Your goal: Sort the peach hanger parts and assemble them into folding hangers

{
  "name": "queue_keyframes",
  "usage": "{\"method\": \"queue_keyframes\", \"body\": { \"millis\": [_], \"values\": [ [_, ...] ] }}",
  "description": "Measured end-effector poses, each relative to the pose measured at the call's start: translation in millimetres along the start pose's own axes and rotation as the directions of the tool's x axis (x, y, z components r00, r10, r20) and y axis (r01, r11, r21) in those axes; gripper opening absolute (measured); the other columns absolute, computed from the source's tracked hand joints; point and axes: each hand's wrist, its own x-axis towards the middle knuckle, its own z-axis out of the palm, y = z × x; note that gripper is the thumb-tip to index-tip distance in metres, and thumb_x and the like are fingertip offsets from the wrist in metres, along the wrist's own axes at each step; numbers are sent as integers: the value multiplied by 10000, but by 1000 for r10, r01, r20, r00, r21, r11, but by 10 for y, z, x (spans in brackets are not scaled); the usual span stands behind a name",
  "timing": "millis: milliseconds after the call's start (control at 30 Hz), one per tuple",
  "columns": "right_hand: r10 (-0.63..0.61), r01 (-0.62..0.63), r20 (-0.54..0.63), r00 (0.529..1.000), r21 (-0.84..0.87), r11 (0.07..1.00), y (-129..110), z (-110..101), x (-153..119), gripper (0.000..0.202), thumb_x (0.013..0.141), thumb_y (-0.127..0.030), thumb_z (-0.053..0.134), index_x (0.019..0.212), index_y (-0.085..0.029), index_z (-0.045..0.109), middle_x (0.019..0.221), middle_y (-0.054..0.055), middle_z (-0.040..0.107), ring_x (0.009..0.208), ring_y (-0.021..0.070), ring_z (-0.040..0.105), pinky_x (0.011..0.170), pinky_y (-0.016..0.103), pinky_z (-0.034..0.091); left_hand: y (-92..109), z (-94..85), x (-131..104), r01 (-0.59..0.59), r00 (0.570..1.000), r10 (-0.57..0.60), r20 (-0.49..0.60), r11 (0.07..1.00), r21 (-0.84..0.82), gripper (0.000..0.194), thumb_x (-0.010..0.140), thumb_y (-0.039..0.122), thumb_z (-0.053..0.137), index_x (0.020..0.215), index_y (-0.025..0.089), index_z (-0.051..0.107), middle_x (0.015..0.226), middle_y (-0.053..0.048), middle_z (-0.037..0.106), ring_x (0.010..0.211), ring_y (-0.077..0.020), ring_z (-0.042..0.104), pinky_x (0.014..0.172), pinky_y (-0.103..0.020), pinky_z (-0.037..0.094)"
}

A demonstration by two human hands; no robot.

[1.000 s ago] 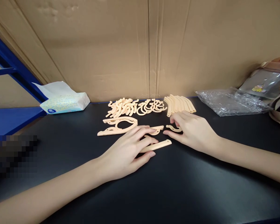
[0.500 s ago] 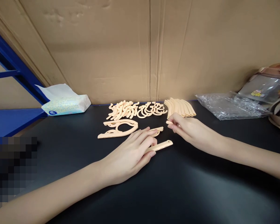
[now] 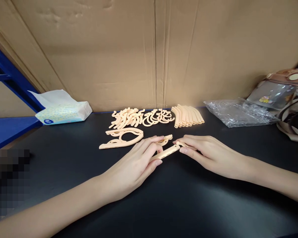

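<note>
My left hand (image 3: 135, 160) is closed on a beige plastic folding hanger (image 3: 168, 152) and presses it to the black table. Its two arms stick out past my fingers, the rest covered by my hand. My right hand (image 3: 208, 152) pinches a small beige plastic piece (image 3: 180, 144), mostly hidden by the fingers, at the right tip of the hanger's near arm. I cannot tell whether the two are joined. Behind my left hand lies another folding hanger (image 3: 137, 132), its arms folded side by side.
At the back lie piles of small wavy beige pieces (image 3: 129, 118), beige hooks (image 3: 161, 116) and long curved beige arms (image 3: 187, 116). A tissue pack (image 3: 64, 113) stands back left. A clear plastic bag (image 3: 238, 112) and a transparent bottle (image 3: 270, 94) are at right, before a cardboard wall (image 3: 101, 59).
My right hand has come from beside the long curved arms down to the hanger's tip with the small piece. My left hand keeps its hold. The whole view has shifted slightly.
</note>
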Motion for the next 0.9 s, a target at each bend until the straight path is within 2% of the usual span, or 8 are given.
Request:
{"method": "queue_keyframes", "body": {
  "millis": [67, 133, 267, 367, 533, 733, 900],
  "values": [
    [-3, 2, 39, 999, 18, 1000, -1, 5, 8, 378, 1000, -404, 269, 936, -216, 590, 853, 27, 639, 736, 162, 594, 682, 282, 418, 10, 10, -8, -5, 1000, 5, 6, 1000, 17, 160, 992, 234, 361, 1137, 228, 429, 1403, -62, 420, 1384, -150, 288, 1104, -323, 342],
    [22, -23, 72, 997, 12, 1000, 5, 7, 10, 407, 1006, -404, 232, 857, -213, 559, 766, 12, 605, 661, 148, 557, 638, 274, 393, 18, 20, -11, -13, 1000, 13, 8, 999, 39, 148, 994, 236, 361, 1125, 228, 430, 1406, -59, 418, 1387, -152, 282, 1107, -327, 342],
    [59, -63, 86, 995, 52, 997, 8, 4, -6, 397, 1007, -409, 223, 729, -216, 430, 593, -35, 454, 518, 118, 440, 552, 259, 335, 25, 30, -7, -37, 999, 37, 7, 998, 59, 160, 995, 236, 356, 1141, 225, 421, 1412, -65, 417, 1386, -162, 287, 1106, -346, 349],
    [39, -50, 93, 995, 120, 992, 4, 9, -20, 358, 993, -433, 290, 766, -217, 462, 600, -45, 441, 524, 111, 429, 534, 248, 324, 30, 31, -4, -37, 999, 36, 4, 997, 62, 160, 992, 234, 365, 1140, 219, 423, 1408, -71, 423, 1387, -160, 286, 1104, -340, 352],
    [25, -33, 96, 995, 75, 997, 21, 64, -23, 303, 984, -431, 329, 837, -219, 488, 660, -36, 486, 551, 119, 441, 534, 251, 318, 37, 32, -7, -30, 1000, 30, 6, 996, 80, 184, 991, 236, 368, 1154, 218, 452, 1419, -68, 414, 1378, -172, 307, 1105, -341, 357],
    [0, 5, 51, 999, -100, 995, 111, 162, -62, 305, 997, -423, 268, 881, -227, 470, 653, -31, 528, 502, 126, 469, 495, 251, 311, 23, 35, -29, -57, 998, 55, 19, 989, 137, 157, 992, 239, 371, 1082, 212, 497, 1490, -48, 318, 1397, -185, 274, 1126, -339, 335],
    [-159, 136, -39, 987, -347, 928, 154, 199, -79, 346, 1007, -408, 243, 811, -224, 462, 576, -48, 527, 408, 110, 439, 426, 254, 237, 30, 29, -17, -63, 998, 60, 26, 990, 124, 181, 995, 242, 360, 1071, 195, 518, 1476, -59, 340, 1387, -164, 292, 1133, -310, 325]
  ]
}}
